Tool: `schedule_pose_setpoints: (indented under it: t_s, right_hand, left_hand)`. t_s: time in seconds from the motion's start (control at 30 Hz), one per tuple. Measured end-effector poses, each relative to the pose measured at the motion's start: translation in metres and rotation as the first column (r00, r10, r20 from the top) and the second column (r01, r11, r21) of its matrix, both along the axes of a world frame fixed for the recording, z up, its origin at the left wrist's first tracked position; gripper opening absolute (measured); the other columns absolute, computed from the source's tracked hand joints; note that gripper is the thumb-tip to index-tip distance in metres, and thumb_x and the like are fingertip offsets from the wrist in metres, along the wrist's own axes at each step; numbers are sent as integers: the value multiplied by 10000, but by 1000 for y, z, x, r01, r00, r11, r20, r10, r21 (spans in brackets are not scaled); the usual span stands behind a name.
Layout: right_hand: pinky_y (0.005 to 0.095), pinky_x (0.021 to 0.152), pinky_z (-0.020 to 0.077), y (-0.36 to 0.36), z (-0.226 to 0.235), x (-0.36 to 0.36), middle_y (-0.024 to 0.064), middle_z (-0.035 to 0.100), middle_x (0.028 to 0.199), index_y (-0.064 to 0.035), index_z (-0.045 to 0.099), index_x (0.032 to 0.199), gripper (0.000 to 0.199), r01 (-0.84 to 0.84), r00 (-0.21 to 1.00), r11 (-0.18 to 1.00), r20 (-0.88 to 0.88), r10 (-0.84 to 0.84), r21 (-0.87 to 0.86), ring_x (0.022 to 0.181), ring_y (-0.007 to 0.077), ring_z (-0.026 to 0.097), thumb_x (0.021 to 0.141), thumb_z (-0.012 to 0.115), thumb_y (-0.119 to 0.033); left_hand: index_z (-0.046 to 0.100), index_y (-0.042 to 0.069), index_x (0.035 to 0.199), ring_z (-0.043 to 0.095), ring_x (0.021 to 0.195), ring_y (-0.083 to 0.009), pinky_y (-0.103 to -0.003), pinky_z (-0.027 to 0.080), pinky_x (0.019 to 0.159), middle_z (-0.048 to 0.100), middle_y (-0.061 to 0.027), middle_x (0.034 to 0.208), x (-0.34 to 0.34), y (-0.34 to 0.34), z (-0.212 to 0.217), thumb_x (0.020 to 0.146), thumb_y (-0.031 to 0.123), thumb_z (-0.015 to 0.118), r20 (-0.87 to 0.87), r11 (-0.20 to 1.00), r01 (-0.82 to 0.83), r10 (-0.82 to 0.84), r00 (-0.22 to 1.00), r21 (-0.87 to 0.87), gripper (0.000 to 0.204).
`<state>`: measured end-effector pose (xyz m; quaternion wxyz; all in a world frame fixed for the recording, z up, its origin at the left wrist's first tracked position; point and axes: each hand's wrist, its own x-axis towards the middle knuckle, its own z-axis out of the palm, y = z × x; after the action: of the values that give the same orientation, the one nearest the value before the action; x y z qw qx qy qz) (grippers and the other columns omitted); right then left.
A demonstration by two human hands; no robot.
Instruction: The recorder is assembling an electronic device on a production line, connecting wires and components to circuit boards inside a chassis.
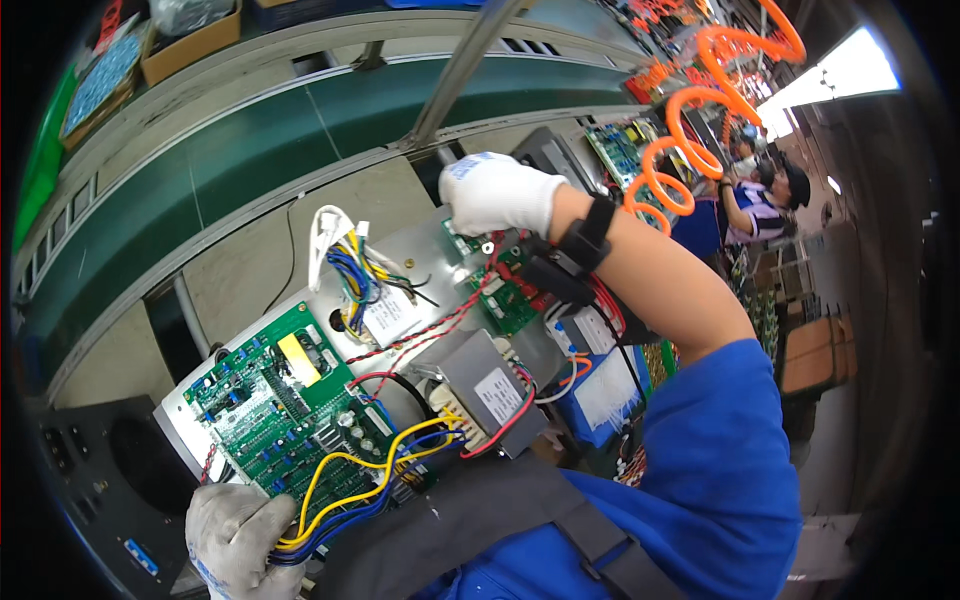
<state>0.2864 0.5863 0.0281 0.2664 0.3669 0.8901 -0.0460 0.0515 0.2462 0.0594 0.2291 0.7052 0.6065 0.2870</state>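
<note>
While your gloved left hand (235, 540) grips the yellow and blue wire bundle (345, 495) at the green circuit board (285, 405), keep your right hand (495, 190), fingers curled, steady on the small far board (505, 295)

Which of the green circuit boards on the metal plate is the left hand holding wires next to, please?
The large board at the lower left; the left hand grips its yellow and blue wires. The smaller board lies by the right hand.

Around my fingers, red twisted wires (440, 325) and looping yellow and blue wires (380, 480) cross the large green circuit board (275, 405), leaving little gap. The grey boxy transformer (485, 385) blocks the middle. Open beige bench (250, 260) lies beyond, before the long green conveyor belt (250, 150). Orange coiled hose (690, 130) hangs on my right.
</note>
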Motion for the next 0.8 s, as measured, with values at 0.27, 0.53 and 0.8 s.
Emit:
schedule_pose_setpoints:
  t_s: [0.27,0.53,0.8]
  right_hand:
    - [407,759,534,-17,28,23,171,692,833,-1,704,900,297,57,982,998,-179,-54,9,805,341,675,757,691,-261]
    - [337,737,511,-166,105,181,114,669,904,7,663,998,246,-169,663,847,-694,-281,-504,814,212,648,833,662,-175]
    - [371,745,433,-237,-73,226,64,596,912,-149,644,879,136,42,976,956,-217,23,290,885,231,592,770,674,-225]
  left_hand:
    - [669,20,1003,596,876,-334,-414,476,814,639,-149,912,16,-32,9,712,85,718,-133,995,22,-35,990,-97,302]
    - [660,-9,1049,608,858,-356,-419,471,763,649,-207,909,34,-83,-59,898,161,629,-94,864,-165,136,986,-476,229]
    - [648,-30,824,566,597,-302,-385,437,596,564,-174,651,49,-64,-55,837,149,623,-147,852,-233,185,972,-469,182]
